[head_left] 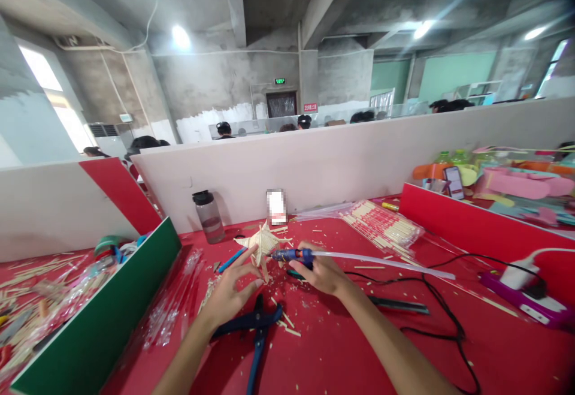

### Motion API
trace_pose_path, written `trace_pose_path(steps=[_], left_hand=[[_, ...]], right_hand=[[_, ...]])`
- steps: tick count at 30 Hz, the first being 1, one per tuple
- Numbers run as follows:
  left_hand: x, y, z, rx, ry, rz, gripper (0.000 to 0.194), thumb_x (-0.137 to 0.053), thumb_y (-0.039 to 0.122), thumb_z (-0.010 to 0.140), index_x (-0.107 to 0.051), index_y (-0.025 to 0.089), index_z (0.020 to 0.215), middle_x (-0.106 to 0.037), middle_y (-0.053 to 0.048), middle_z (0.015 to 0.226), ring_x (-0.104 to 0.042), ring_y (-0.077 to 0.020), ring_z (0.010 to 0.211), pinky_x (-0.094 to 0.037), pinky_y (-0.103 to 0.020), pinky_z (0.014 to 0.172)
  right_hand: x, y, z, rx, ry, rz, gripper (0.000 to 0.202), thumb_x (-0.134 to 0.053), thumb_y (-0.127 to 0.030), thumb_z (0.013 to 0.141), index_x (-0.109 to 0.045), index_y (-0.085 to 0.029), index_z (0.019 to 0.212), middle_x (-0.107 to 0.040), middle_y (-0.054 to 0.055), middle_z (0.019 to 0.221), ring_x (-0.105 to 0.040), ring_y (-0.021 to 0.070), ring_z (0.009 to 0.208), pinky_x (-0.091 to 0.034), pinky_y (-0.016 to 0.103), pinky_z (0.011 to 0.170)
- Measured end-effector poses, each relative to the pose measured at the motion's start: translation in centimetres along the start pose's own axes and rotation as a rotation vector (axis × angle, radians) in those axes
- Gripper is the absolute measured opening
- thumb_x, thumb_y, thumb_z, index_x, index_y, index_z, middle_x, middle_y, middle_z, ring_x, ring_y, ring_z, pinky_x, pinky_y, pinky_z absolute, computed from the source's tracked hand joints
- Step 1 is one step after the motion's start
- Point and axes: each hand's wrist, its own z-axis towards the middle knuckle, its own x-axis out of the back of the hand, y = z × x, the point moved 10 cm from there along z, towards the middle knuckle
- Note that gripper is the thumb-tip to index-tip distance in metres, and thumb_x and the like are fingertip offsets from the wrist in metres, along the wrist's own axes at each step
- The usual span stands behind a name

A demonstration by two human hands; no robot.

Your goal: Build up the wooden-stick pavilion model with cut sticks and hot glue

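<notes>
A star-shaped piece built of pale wooden sticks [265, 240] stands on the red tabletop in front of me. My left hand [231, 290] is beside it, fingers apart, with the outstretched index finger touching its near left side. My right hand [324, 272] is closed round a blue hot glue gun [291, 255], whose nozzle points left at the star, touching it or very close. From the gun's back a long clear glue stick [381, 261] sticks out to the right. Below my left hand lie dark blue pliers-like cutters [258, 322] with spread handles.
A water bottle [209, 218] and a phone [277, 206] stand along the white partition [251, 170]. Bundled sticks in plastic [381, 227] lie back right. A black cable [442, 299] runs toward a purple power strip [523, 302]. A box cutter [398, 305] lies right of my forearm.
</notes>
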Motion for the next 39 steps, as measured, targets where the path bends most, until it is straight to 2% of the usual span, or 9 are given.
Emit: trace_pose_path(steps=[6, 14, 22, 29, 34, 39], left_hand=[[-0.1, -0.2, 0.0, 0.016, -0.006, -0.001, 0.021, -0.059, 0.041, 0.092, -0.071, 0.025, 0.086, -0.068, -0.008, 0.131, -0.045, -0.0291, 0.142, -0.039, -0.049, 0.117], [-0.2, -0.2, 0.0, 0.017, -0.01, 0.023, 0.023, -0.057, 0.042, 0.093, -0.07, 0.024, 0.087, -0.068, -0.009, 0.132, -0.044, -0.0297, 0.142, -0.037, -0.049, 0.118], [-0.2, -0.3, 0.0, 0.02, -0.016, 0.031, 0.022, -0.056, 0.04, 0.094, -0.069, 0.025, 0.087, -0.067, -0.008, 0.133, -0.044, -0.029, 0.142, -0.038, -0.048, 0.117], [-0.2, -0.4, -0.1, 0.007, -0.011, 0.031, 0.021, -0.057, 0.039, 0.093, -0.07, 0.024, 0.087, -0.066, -0.008, 0.134, -0.043, -0.0288, 0.143, -0.036, -0.048, 0.119], [-0.2, -0.2, 0.0, 0.014, -0.015, 0.019, 0.019, -0.058, 0.039, 0.093, -0.071, 0.025, 0.088, -0.068, -0.006, 0.131, -0.042, -0.0277, 0.144, -0.035, -0.048, 0.119], [0.0, -0.1, 0.0, 0.016, -0.002, 0.015, 0.018, -0.058, 0.037, 0.092, -0.071, 0.025, 0.087, -0.068, -0.007, 0.132, -0.042, -0.0288, 0.144, -0.036, -0.046, 0.119]], right_hand=[[0.6, -0.6, 0.0, 0.02, -0.002, 0.088, 0.025, -0.055, -0.046, 0.096, -0.054, -0.022, 0.087, -0.058, 0.0, 0.082, -0.058, 0.0184, 0.075, -0.043, 0.029, 0.071], [0.4, -0.5, -0.1, 0.022, 0.026, -0.019, 0.029, -0.056, -0.047, 0.095, -0.049, -0.023, 0.081, -0.056, 0.0, 0.079, -0.055, 0.018, 0.071, -0.04, 0.029, 0.067], [0.5, -0.6, -0.1, 0.022, 0.035, -0.053, 0.03, -0.055, -0.048, 0.095, -0.053, -0.022, 0.08, -0.058, 0.001, 0.076, -0.055, 0.0186, 0.068, -0.04, 0.03, 0.064], [0.1, -1.6, 0.1, 0.093, 0.073, -0.05, 0.028, -0.055, -0.044, 0.096, -0.054, -0.022, 0.078, -0.058, 0.003, 0.077, -0.054, 0.0188, 0.07, -0.041, 0.031, 0.064], [-0.2, -1.1, 0.3, 0.063, 0.071, -0.042, 0.027, -0.056, -0.044, 0.095, -0.055, -0.022, 0.079, -0.058, 0.002, 0.078, -0.056, 0.0192, 0.07, -0.042, 0.032, 0.066], [0.4, 0.0, 0.0, 0.04, 0.046, -0.013, 0.028, -0.056, -0.046, 0.096, -0.052, -0.022, 0.082, -0.057, 0.0, 0.079, -0.055, 0.0175, 0.07, -0.041, 0.03, 0.066]])
